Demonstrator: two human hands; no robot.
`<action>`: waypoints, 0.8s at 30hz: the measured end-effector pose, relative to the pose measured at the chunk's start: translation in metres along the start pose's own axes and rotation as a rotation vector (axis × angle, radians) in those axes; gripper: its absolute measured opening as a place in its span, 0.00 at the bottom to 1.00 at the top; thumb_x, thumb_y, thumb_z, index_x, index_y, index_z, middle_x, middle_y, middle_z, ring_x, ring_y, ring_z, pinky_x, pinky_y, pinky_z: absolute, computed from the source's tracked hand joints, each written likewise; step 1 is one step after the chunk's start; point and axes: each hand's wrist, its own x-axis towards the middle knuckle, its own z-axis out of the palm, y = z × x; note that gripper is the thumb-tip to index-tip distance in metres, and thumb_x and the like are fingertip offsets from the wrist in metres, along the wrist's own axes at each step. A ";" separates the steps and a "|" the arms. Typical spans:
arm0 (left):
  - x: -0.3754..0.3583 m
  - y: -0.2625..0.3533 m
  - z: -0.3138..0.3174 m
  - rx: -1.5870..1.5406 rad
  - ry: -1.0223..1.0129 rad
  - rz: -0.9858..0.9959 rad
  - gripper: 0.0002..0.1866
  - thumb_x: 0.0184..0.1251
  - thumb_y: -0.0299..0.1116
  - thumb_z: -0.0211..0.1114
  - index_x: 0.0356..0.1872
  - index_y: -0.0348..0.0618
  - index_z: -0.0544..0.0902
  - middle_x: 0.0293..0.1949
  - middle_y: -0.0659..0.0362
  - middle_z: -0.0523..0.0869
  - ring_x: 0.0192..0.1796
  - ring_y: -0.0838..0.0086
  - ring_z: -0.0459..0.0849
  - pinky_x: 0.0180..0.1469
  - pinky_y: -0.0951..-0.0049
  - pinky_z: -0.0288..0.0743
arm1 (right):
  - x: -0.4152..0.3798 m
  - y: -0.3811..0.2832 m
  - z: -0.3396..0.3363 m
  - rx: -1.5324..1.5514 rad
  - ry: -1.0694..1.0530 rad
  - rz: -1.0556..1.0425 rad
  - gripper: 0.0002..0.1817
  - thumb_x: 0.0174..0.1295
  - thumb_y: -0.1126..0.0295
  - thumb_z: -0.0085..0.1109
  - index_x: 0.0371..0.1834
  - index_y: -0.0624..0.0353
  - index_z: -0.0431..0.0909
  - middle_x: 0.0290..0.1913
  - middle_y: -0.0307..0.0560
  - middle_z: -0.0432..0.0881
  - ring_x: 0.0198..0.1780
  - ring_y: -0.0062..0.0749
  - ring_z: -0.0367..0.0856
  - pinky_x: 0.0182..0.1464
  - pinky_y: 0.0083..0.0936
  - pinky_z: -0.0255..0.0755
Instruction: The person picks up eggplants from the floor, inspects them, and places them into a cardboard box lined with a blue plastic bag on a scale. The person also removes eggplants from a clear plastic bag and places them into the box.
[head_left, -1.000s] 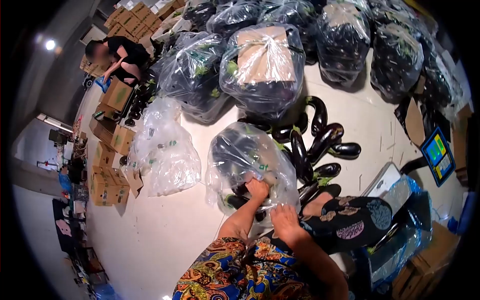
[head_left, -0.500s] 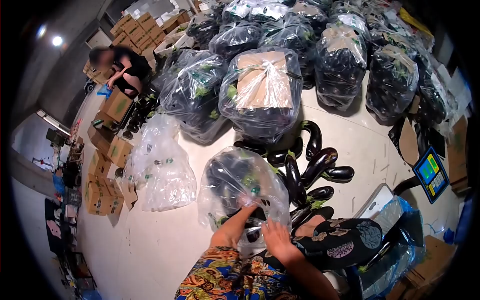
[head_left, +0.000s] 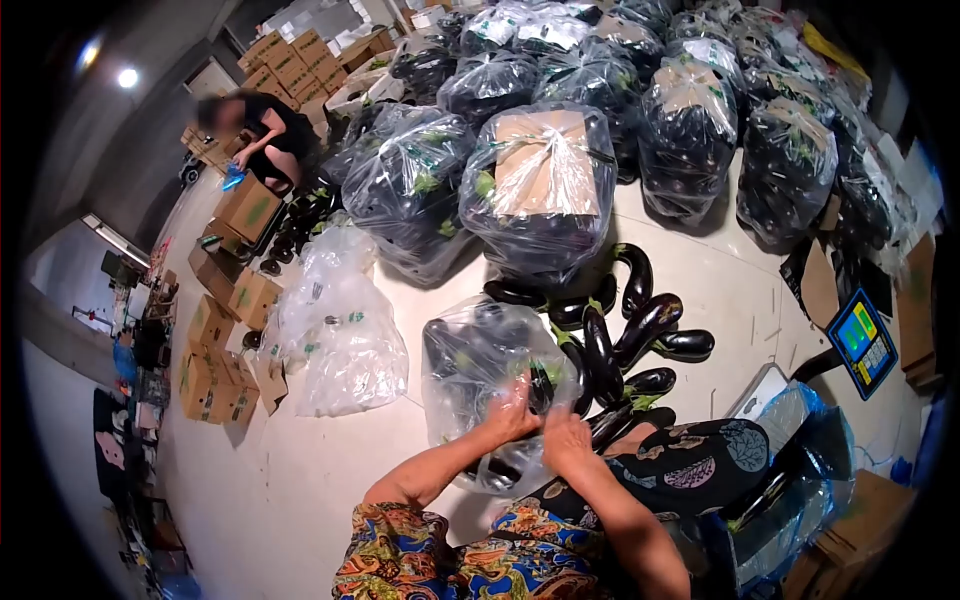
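Note:
A clear plastic bag (head_left: pixel 465 355) with dark eggplants inside stands on the floor in front of me. My left hand (head_left: pixel 512 412) is at the bag's opening, its fingers blurred beside an eggplant (head_left: pixel 541 388); what it grips cannot be made out. At the bag's right edge is my right hand (head_left: pixel 566 440), with its fingers closed and smeared by motion, close to my left hand. Loose eggplants (head_left: pixel 648 330) lie on the floor just right of the bag, some with green stems.
Filled eggplant bags (head_left: pixel 540 190) stand behind. Empty clear bags (head_left: pixel 345 330) lie at the left near cardboard boxes (head_left: pixel 213 385). A person (head_left: pixel 265 135) crouches at the back left. A scale display (head_left: pixel 861 343) and a blue plastic-lined container (head_left: pixel 800 500) are at the right.
My left hand has come up out of the bag toward its right side, and my right hand has moved slightly up. The view has shifted a little.

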 end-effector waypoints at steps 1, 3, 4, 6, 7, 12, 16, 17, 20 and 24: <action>-0.002 0.001 -0.017 0.039 -0.155 -0.095 0.44 0.47 0.44 0.73 0.62 0.30 0.63 0.52 0.37 0.76 0.50 0.43 0.79 0.51 0.53 0.76 | 0.007 0.005 0.011 -0.123 0.223 0.083 0.25 0.58 0.73 0.51 0.59 0.71 0.67 0.60 0.65 0.72 0.48 0.54 0.77 0.51 0.46 0.69; -0.003 0.018 -0.053 0.174 -0.412 -0.206 0.45 0.45 0.49 0.73 0.61 0.30 0.66 0.49 0.37 0.78 0.49 0.45 0.81 0.51 0.53 0.76 | 0.012 0.021 0.008 -0.100 0.173 0.086 0.27 0.55 0.69 0.58 0.59 0.69 0.68 0.59 0.64 0.72 0.49 0.56 0.77 0.51 0.46 0.70; -0.009 0.024 -0.060 0.229 -0.510 -0.140 0.44 0.44 0.49 0.74 0.60 0.31 0.67 0.48 0.38 0.79 0.48 0.46 0.81 0.50 0.53 0.76 | 0.009 0.020 -0.005 -0.051 0.056 0.065 0.28 0.55 0.67 0.61 0.59 0.67 0.68 0.58 0.63 0.73 0.49 0.58 0.77 0.52 0.47 0.70; -0.015 0.032 -0.071 0.337 -0.697 -0.005 0.43 0.43 0.49 0.74 0.58 0.33 0.68 0.46 0.40 0.81 0.46 0.49 0.82 0.50 0.54 0.77 | 0.001 0.010 -0.012 0.070 0.136 -0.003 0.27 0.55 0.66 0.62 0.58 0.64 0.67 0.56 0.61 0.74 0.51 0.60 0.77 0.51 0.48 0.72; -0.019 0.037 -0.078 0.341 -0.729 -0.033 0.43 0.43 0.51 0.75 0.57 0.34 0.68 0.45 0.41 0.81 0.46 0.49 0.83 0.50 0.55 0.77 | -0.001 0.005 -0.013 0.129 0.168 -0.041 0.27 0.55 0.66 0.63 0.57 0.62 0.66 0.55 0.60 0.75 0.51 0.60 0.78 0.51 0.48 0.73; -0.025 0.066 -0.117 0.383 -0.867 -0.092 0.43 0.42 0.59 0.74 0.53 0.36 0.70 0.45 0.45 0.83 0.47 0.52 0.84 0.48 0.57 0.79 | 0.004 -0.004 0.003 0.173 0.046 -0.159 0.15 0.54 0.64 0.65 0.41 0.60 0.76 0.42 0.59 0.82 0.47 0.55 0.80 0.49 0.46 0.73; -0.017 0.064 -0.159 0.366 -0.979 -0.108 0.43 0.43 0.60 0.73 0.52 0.37 0.69 0.46 0.45 0.83 0.48 0.51 0.84 0.48 0.56 0.78 | 0.011 -0.021 -0.017 0.340 0.129 -0.384 0.07 0.51 0.75 0.56 0.34 0.59 0.78 0.31 0.60 0.82 0.40 0.61 0.81 0.42 0.49 0.75; -0.016 0.064 -0.165 0.406 -0.969 -0.103 0.43 0.43 0.60 0.73 0.52 0.37 0.68 0.46 0.45 0.83 0.48 0.51 0.84 0.48 0.55 0.78 | 0.010 -0.029 -0.021 0.306 0.167 -0.409 0.07 0.52 0.77 0.54 0.34 0.60 0.78 0.33 0.58 0.82 0.38 0.61 0.81 0.40 0.50 0.75; -0.009 0.060 -0.182 0.485 -0.953 -0.088 0.42 0.43 0.58 0.73 0.52 0.39 0.67 0.44 0.45 0.83 0.47 0.50 0.84 0.49 0.54 0.78 | 0.000 -0.046 -0.025 0.209 0.310 -0.370 0.07 0.52 0.78 0.52 0.34 0.61 0.77 0.34 0.58 0.82 0.36 0.58 0.82 0.36 0.49 0.76; 0.023 0.058 -0.215 0.332 -0.965 -0.116 0.40 0.40 0.54 0.74 0.52 0.41 0.69 0.43 0.43 0.84 0.46 0.46 0.83 0.49 0.54 0.77 | 0.011 -0.012 -0.029 0.089 0.468 -0.069 0.08 0.53 0.77 0.54 0.36 0.61 0.76 0.33 0.52 0.82 0.35 0.46 0.85 0.31 0.44 0.77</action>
